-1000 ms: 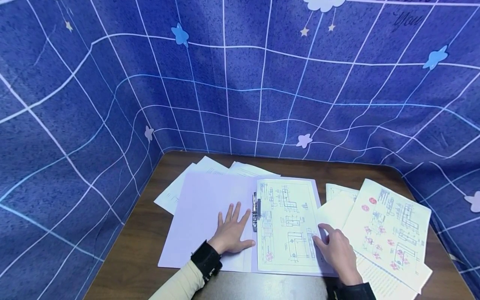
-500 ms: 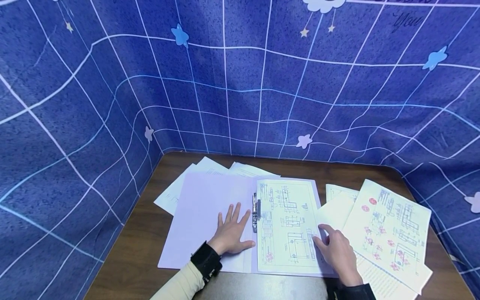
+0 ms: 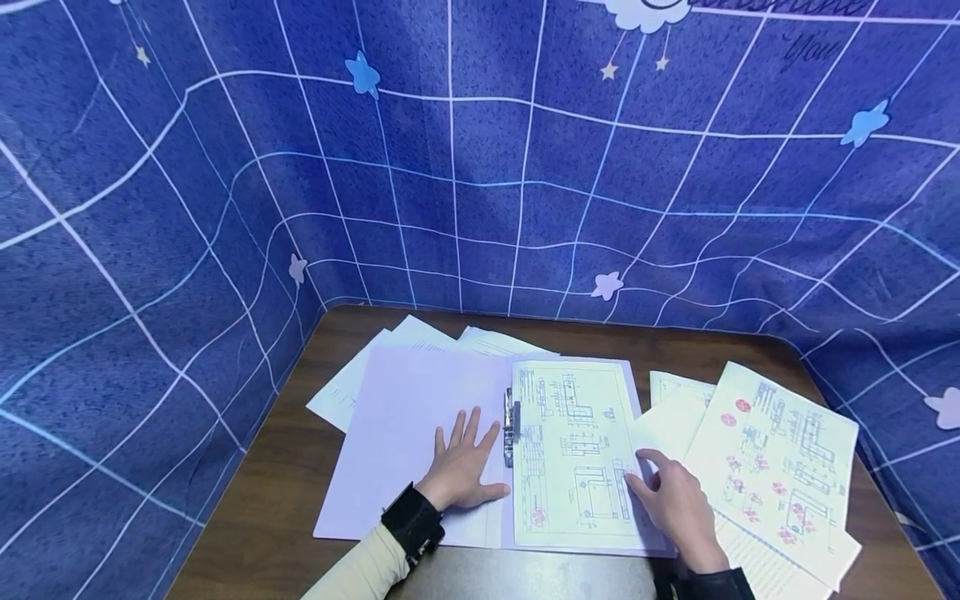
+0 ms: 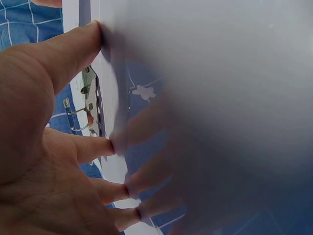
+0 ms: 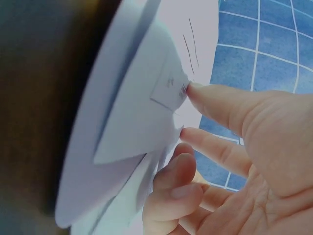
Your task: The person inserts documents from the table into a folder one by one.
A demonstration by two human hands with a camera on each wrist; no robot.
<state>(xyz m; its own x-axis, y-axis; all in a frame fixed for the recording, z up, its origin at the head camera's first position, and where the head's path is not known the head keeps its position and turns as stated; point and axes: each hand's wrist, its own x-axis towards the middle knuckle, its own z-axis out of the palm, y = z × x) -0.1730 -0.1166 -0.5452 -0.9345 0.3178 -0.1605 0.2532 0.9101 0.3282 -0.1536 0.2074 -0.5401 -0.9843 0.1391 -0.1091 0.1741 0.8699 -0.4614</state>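
A lavender clip folder [image 3: 420, 379] lies spread flat on the table, with a metal clip [image 3: 512, 429] along its spine. On its right half is a sheet with technical drawings [image 3: 555, 500]. My left hand [image 3: 465, 467] rests on the left cover, fingers spread and the thumb pointing at the spine. My right hand [image 3: 678, 508] is at the sheet's right edge. In the right wrist view, the thumb [image 5: 210, 98] and index fingertip touch the paper, a little apart, and the remaining fingers are bent. The sheet looks slightly puckered between those two fingertips.
Several loose papers [image 3: 780, 467] lie overlapping on the right, the top one a drawing with red stamps. More papers [image 3: 337, 400] stick out from behind the folder's left half. The brown wooden table [image 3: 262, 500] meets a blue patterned curtain [image 3: 480, 208] at the back and sides.
Both hands keep their places on the folder and the sheet. Only the head view has shifted very slightly.
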